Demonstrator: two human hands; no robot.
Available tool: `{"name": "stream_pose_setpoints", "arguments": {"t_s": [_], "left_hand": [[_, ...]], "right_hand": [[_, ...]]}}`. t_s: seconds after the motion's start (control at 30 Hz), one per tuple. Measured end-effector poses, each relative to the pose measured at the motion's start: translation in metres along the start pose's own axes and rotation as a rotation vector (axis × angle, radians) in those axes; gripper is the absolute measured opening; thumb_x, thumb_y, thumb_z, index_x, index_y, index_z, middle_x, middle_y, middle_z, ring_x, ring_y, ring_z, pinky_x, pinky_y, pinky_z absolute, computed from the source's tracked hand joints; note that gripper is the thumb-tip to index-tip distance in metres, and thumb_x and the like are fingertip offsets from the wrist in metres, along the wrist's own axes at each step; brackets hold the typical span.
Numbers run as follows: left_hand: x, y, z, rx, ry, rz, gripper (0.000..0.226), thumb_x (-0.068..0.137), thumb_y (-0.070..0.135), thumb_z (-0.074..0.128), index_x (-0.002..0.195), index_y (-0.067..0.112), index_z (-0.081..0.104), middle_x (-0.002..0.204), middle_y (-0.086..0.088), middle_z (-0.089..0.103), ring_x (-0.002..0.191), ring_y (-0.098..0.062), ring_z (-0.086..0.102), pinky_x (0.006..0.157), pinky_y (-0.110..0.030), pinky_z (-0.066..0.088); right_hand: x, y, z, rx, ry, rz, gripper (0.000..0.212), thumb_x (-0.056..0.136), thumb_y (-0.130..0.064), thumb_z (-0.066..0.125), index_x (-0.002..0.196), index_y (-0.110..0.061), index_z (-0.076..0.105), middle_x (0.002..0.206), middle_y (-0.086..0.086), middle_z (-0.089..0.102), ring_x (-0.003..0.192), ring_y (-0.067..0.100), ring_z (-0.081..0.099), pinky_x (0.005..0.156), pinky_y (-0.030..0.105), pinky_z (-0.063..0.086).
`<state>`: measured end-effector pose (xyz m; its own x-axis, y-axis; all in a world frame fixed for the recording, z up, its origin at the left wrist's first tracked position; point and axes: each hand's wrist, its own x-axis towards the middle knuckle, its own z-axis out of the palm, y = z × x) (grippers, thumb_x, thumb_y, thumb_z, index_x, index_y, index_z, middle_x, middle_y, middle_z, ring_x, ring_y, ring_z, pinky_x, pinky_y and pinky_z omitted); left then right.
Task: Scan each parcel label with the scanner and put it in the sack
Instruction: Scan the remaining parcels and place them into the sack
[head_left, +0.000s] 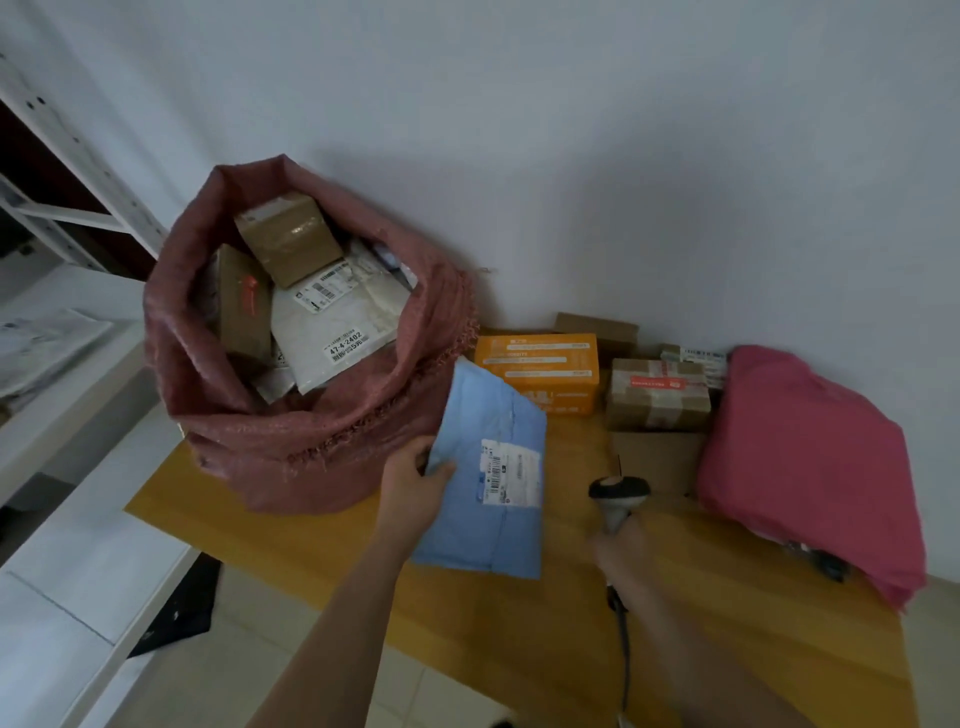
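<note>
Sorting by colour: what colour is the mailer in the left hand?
Light blue mailer, with a white label; head view.

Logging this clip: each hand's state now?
Left hand: holding the flat blue plastic mailer parcel.
Right hand: blurred, gripping the black-and-grey handheld scanner.

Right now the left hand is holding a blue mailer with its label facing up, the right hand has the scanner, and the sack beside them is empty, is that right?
Not quite. The head view shows the sack already holds several parcels, not empty. The rest stands: the left hand holds the blue mailer label up, and the right hand has the scanner.
</note>
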<state>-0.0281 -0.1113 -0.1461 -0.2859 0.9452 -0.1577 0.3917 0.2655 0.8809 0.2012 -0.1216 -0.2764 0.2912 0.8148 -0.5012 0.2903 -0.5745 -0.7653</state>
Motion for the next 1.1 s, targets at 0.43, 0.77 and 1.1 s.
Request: {"name": "stream_pose_setpoints", "arguments": {"t_s": [0.43, 0.77, 1.1], "left_hand": [[0.041, 0.148, -0.063, 0.515, -0.052, 0.604, 0.031, 0.097, 0.013, 0.053, 0.071, 0.03, 0.048, 0.063, 0.013, 0.048, 0.06, -0.001, 0.043, 0.06, -0.027, 0.025], [0.052, 0.23, -0.136, 0.626, 0.054, 0.632, 0.024, 0.099, 0.015, 0.049, 0.094, -0.005, 0.061, 0.088, -0.02, 0.064, 0.085, -0.033, 0.058, 0.078, -0.041, 0.042], [0.058, 0.231, -0.158, 0.656, 0.08, 0.559, 0.027, 0.099, 0.021, 0.049, 0.087, -0.001, 0.06, 0.087, -0.017, 0.066, 0.076, -0.024, 0.055, 0.071, -0.037, 0.043]], "right_hand": [[-0.055, -0.166, -0.116, -0.036, 0.014, -0.721, 0.022, 0.083, -0.011, 0.071, 0.084, -0.023, 0.053, 0.072, -0.003, 0.061, 0.063, 0.007, 0.057, 0.051, 0.015, 0.041], [-0.126, -0.23, -0.143, -0.11, -0.056, -1.015, 0.021, 0.081, -0.021, 0.071, 0.079, -0.034, 0.055, 0.075, -0.032, 0.063, 0.071, -0.006, 0.061, 0.053, 0.005, 0.043], [-0.153, -0.24, -0.153, -0.204, -0.059, -1.074, 0.024, 0.081, -0.017, 0.07, 0.069, -0.032, 0.054, 0.067, -0.028, 0.063, 0.064, -0.006, 0.06, 0.051, 0.005, 0.042]]}}
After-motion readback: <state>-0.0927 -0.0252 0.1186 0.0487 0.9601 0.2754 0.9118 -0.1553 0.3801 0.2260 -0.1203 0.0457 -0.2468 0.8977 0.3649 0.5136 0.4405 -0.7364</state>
